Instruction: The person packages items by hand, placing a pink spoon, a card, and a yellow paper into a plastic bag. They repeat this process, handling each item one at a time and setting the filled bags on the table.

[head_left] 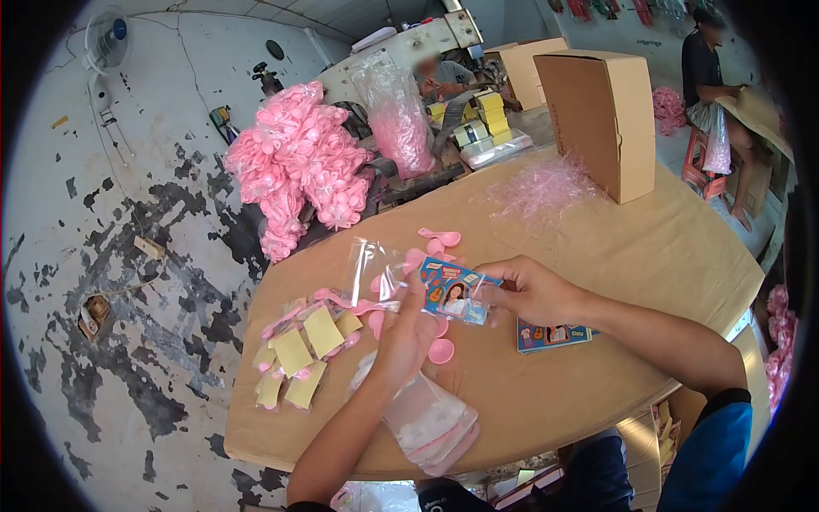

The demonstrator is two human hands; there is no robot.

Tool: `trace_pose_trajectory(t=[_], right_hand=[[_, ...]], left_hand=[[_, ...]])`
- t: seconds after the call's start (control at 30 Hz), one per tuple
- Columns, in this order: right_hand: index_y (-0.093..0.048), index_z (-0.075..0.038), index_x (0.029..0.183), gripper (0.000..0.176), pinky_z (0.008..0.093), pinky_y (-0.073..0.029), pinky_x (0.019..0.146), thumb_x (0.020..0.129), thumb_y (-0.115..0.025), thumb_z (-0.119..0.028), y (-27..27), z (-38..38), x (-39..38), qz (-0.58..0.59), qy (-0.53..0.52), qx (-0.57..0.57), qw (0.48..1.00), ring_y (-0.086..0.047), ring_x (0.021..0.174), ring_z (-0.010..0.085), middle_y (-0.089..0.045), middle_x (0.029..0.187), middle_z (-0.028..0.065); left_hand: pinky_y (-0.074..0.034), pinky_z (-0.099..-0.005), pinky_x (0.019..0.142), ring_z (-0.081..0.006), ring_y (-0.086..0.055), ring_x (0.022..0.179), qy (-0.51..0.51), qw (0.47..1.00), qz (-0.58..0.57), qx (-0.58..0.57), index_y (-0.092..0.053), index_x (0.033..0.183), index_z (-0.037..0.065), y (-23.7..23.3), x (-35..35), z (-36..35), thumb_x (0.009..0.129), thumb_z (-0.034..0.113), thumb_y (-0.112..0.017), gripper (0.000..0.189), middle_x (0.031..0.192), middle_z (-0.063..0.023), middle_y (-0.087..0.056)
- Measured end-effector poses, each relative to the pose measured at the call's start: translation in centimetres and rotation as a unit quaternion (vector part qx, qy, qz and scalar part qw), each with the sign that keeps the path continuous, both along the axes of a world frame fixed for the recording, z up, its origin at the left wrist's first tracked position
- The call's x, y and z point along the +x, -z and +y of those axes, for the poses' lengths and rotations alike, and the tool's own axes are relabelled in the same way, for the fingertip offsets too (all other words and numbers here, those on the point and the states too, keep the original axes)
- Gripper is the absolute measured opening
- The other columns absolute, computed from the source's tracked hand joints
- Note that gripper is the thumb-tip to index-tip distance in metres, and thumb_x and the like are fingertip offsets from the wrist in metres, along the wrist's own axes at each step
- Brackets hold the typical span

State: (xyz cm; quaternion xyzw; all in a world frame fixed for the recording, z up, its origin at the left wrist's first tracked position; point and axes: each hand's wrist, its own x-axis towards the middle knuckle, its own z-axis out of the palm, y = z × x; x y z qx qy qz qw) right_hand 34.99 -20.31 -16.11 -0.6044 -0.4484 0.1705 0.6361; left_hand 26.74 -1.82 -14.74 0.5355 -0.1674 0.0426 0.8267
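Between my two hands is a blue printed card (pixel 450 292) with a picture of a person and guitars on it. My right hand (pixel 539 292) pinches the card's right end, where some clear plastic shows. My left hand (pixel 408 334) is closed at the card's left edge, on a clear plastic bag (pixel 368 266) that sticks out to the left. Loose pink scoops (pixel 441 351) lie around and behind my left hand. Under my right forearm rests a stack of blue cards (pixel 553 337). A pile of clear bags (pixel 433 427) lies beside my left forearm.
Filled packets with yellow cards (pixel 299 348) lie on the left of the brown-covered table (pixel 520 401). Behind stand a heap of bagged pink items (pixel 299 162), a cardboard box (pixel 597 124) and pink plastic shreds (pixel 546 189). Two people sit farther back, one (pixel 712 85) at right.
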Motion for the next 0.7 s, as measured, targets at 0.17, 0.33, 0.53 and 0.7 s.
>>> trace_pose_trajectory(t=[0.17,0.33,0.53,0.7], right_hand=[[-0.066,0.000,0.096,0.021,0.0237,-0.048,0.061,0.097,-0.059,-0.020,0.1,0.4,-0.8,0.058,0.033,0.002,0.998,-0.054,0.064,0.0051,-0.060,0.075,-0.0003],[-0.055,-0.004,0.073,0.025,0.0230,-0.043,0.059,0.092,-0.066,-0.016,0.9,1.9,-1.2,-0.015,0.038,0.067,0.997,-0.052,0.065,0.0033,-0.058,0.072,-0.0017],[-0.053,-0.006,0.064,0.042,0.0253,-0.036,0.053,0.098,-0.057,-0.031,-0.2,0.0,-1.0,0.078,0.004,0.012,0.997,-0.045,0.057,0.0063,-0.049,0.058,-0.0002],[-0.065,-0.006,0.079,0.035,0.0323,-0.045,0.062,0.097,-0.054,-0.033,-1.3,0.4,-0.2,-0.104,0.126,-0.158,0.974,-0.054,0.061,0.0156,-0.056,0.067,0.0053]], left_hand=[[-0.045,-0.0311,0.098,-0.0122,-0.051,0.118,-0.083,0.973,0.027,0.213,-0.039,0.139,0.004,2.1,-1.0,-0.3,0.097,0.015,-0.058,0.047,0.132,-0.0051,-0.050],[-0.048,-0.0300,0.094,-0.0124,-0.054,0.114,-0.032,0.971,-0.093,0.219,-0.045,0.132,0.005,1.9,-1.3,-1.3,0.085,0.012,-0.073,0.055,0.130,-0.0060,-0.052],[-0.051,-0.0291,0.088,-0.0142,-0.058,0.108,-0.059,0.985,-0.132,0.094,-0.050,0.118,0.007,-0.7,-0.9,1.7,0.080,0.006,-0.075,0.046,0.128,-0.0095,-0.054],[-0.053,-0.0275,0.080,-0.0128,-0.060,0.096,-0.254,0.966,-0.020,0.050,-0.054,0.115,0.008,-1.2,0.8,7.3,0.082,0.008,-0.074,0.039,0.109,-0.0049,-0.060]])
